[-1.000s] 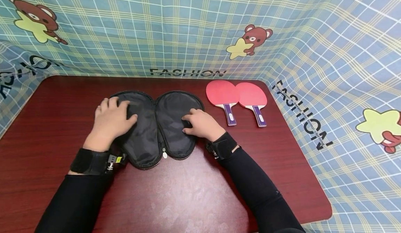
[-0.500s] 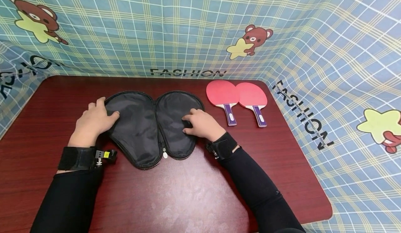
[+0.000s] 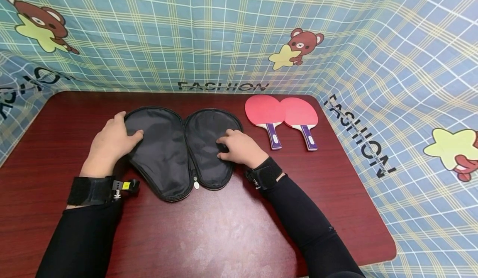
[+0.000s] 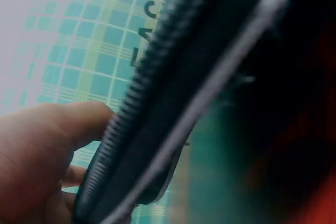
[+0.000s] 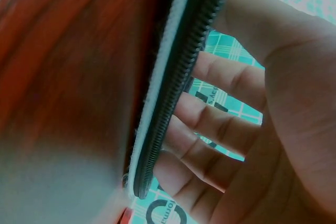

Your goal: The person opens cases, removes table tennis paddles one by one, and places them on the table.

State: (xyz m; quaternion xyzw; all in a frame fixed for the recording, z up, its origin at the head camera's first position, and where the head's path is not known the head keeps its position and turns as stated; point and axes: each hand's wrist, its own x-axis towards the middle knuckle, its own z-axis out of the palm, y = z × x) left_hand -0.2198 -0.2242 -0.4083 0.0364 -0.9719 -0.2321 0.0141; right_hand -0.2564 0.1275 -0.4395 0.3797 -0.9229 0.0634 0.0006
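Note:
A black table tennis bat case [image 3: 162,149] lies spread on the table, its two rounded halves side by side. A zip puller [image 3: 196,184] shows at the lower middle. My left hand [image 3: 112,139] holds the outer edge of the left half, thumb over the top and fingers along the rim; the left wrist view shows the thumb [image 4: 92,116] against the zip edge [image 4: 136,108]. My right hand [image 3: 240,147] rests on the right half with bent, relaxed fingers. In the right wrist view its fingers [image 5: 210,119] lie behind the zipped edge [image 5: 184,72].
Two red table tennis bats [image 3: 264,110] [image 3: 301,112] lie to the right of the case, blades overlapping, purple handles toward me. The dark red table [image 3: 224,236] has rounded corners. A blue checked cloth [image 3: 224,33] stands round its back and sides.
My left hand has moved left, from over the left half of the case to its outer edge. The right hand and the bats have stayed put.

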